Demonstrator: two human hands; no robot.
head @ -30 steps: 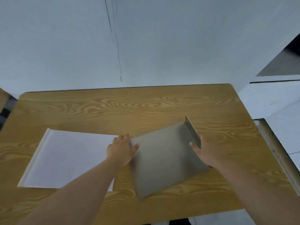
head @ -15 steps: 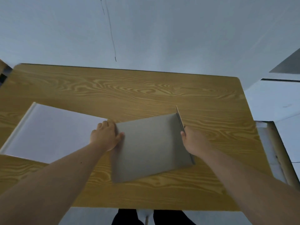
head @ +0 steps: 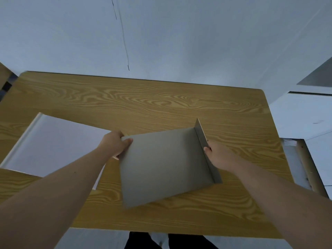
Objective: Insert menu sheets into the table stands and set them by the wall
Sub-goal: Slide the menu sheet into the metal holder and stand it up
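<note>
Two-handed grip on flat grey stand point(head: 165, 164)

Dim, cool, even light; soft focus; wide-angle bending at edges

Wooden table point(head: 143, 101) against pale wall point(head: 179, 36)

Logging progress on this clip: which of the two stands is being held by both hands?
The grey stand, gripped by left hand and right hand; the white stand lies flat, untouched.
</note>
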